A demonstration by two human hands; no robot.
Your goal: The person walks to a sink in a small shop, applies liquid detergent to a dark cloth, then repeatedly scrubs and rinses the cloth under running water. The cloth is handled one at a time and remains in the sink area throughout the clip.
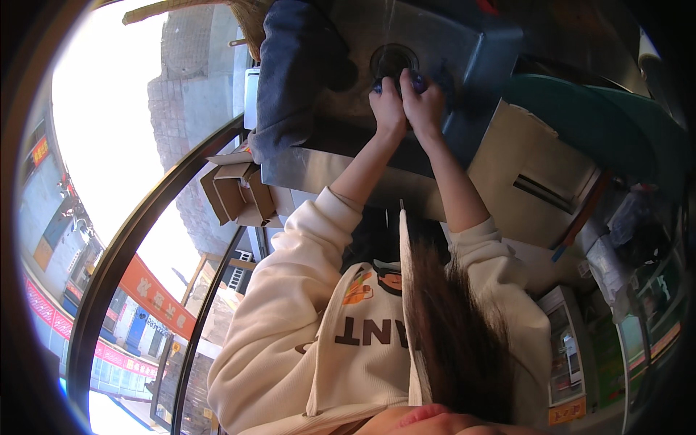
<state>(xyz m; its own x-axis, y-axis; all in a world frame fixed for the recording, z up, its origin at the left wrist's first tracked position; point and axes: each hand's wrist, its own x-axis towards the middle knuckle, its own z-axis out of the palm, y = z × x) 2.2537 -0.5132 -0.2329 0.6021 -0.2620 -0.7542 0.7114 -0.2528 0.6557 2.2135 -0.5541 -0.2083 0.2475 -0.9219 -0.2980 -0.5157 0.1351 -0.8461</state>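
Note:
Both of my hands are close together over a metal sink basin (pixel 429 27), just below its round drain (pixel 393 58). My left hand (pixel 388 107) and my right hand (pixel 423 104) are each closed on dark purple-blue material, probably a wet cloth; its exact kind is hard to tell. A thin stream of water (pixel 389 19) seems to fall near the drain. Left of my hands a thick dark grey cloth (pixel 291 70) hangs over the sink's side. A small dark bunched thing (pixel 445 81) lies in the basin right of my hands.
The sink's steel front edge (pixel 348 171) runs under my forearms. An open cardboard box (pixel 239 193) stands at the left beside the window frame (pixel 157 206). At the right are a flattened cardboard piece (pixel 524 163), a dark green round surface (pixel 582 119) and plastic bags (pixel 633 223).

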